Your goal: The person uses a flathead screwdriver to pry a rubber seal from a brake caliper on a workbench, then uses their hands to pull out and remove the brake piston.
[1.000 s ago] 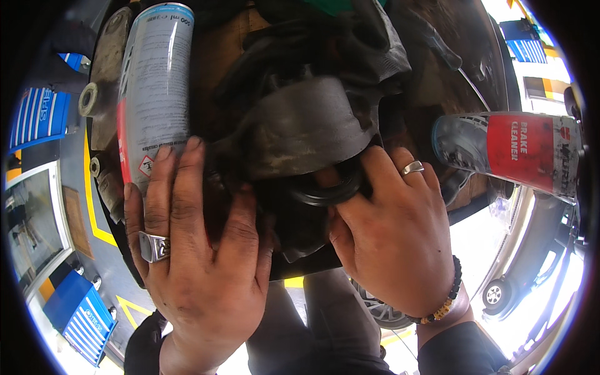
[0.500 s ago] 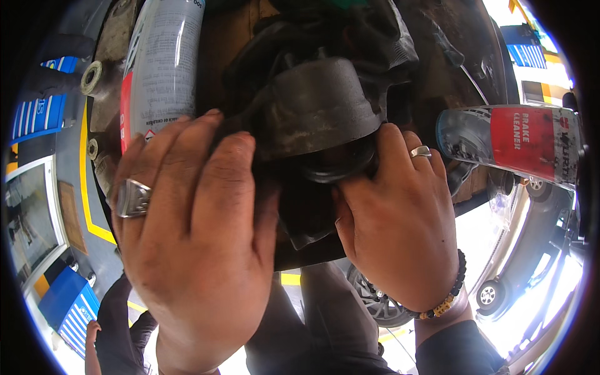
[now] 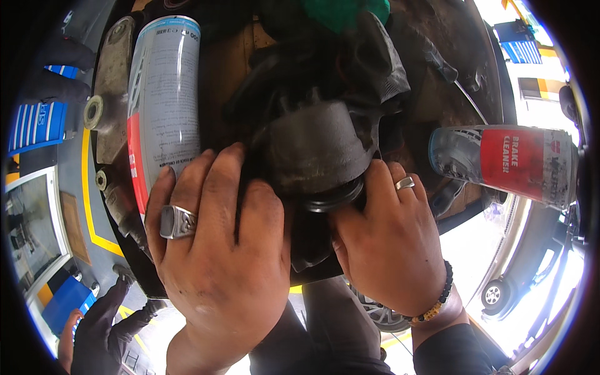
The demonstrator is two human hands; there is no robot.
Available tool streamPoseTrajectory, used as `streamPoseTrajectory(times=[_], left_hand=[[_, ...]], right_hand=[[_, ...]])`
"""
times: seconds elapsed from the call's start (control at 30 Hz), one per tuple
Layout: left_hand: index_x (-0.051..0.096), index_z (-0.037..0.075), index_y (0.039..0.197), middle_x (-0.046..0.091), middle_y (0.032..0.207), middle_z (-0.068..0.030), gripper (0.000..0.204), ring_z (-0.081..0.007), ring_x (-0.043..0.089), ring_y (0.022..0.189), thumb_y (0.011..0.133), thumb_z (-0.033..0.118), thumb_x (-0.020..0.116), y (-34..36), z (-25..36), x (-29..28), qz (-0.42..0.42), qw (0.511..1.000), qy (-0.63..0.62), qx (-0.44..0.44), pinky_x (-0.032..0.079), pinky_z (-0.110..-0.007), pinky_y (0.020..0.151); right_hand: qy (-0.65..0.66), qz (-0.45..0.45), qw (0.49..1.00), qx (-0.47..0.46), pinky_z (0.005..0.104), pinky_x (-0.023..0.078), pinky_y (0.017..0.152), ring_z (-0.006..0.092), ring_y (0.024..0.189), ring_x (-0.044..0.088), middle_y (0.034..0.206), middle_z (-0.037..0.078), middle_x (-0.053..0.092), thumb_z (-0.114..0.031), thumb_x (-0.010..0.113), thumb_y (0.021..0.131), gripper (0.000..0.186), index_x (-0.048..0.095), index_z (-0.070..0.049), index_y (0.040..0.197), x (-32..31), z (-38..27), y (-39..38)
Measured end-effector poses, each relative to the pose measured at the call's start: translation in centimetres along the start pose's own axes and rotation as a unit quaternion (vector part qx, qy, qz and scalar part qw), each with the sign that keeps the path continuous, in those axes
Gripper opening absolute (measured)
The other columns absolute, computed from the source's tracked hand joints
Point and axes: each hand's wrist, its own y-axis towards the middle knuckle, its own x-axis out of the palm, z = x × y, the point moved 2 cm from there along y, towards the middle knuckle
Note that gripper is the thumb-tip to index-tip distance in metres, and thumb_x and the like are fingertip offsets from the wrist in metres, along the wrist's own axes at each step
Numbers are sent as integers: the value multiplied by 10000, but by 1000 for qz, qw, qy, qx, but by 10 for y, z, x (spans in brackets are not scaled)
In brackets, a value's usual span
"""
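A dark grey metal brake caliper (image 3: 315, 150) lies on the bench, its round piston housing tilted toward me. At its near end shows a black rubber ring (image 3: 331, 199). My right hand (image 3: 390, 244) is curled against the caliper's right side, thumb tucked close to the ring. On the left side, my left hand (image 3: 219, 250) closes in with bent fingers, their tips partly hidden behind the metal. Its outer fingers overlap the lower end of a silver and red spray can (image 3: 165, 100). Rings sit on both hands.
A second spray can (image 3: 506, 159) lies at the right. Metal brackets (image 3: 115, 81) line the bench's left edge. Behind the caliper are black crumpled material (image 3: 381, 62) and a green item (image 3: 347, 14). A dark-handled tool (image 3: 440, 62) lies far right. Another person's legs (image 3: 106, 325) show at lower left.
The caliper has come slightly nearer to me with both hands beside it. My left hand has shifted right. The view has tilted a little, and the other person's legs have moved.
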Motion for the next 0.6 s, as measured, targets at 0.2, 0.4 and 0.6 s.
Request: streamPoseTrajectory(times=[0.2, 0.4, 0.6], left_hand=[[632, 23, 966, 702, 1205, -132, 294, -380, 660, 1148, 719, 52, 789, 1, 3, 3, -5, 1000, -10, -15, 475, -505, 1035], [635, 21, 980, 708, 1226, -129, 318, -385, 657, 1170, 706, 44, 794, 3, 4, -1, -22, 1000, -7, -14, 469, -513, 1054], [656, 31, 998, 701, 1270, -150, 317, -394, 643, 1224, 721, 69, 805, -1, 1, -7, -43, 998, -39, -16, 451, -521, 1098]], right_hand=[[7, -6, 999, -35, 465, 467, 876, 358, 1035, 563, 1091, 186, 537, -174, 773, 710, 146, 756, -96, 832, 0, 6, -1], [-16, 44, 998, -43, 383, 419, 714, 272, 911, 595, 997, 121, 586, -166, 676, 682, 66, 684, -104, 660, 3, 4, -1], [-7, 24, 999, -34, 386, 410, 729, 272, 910, 596, 1005, 118, 594, -181, 667, 678, 89, 679, -99, 645, 2, 4, -2]])
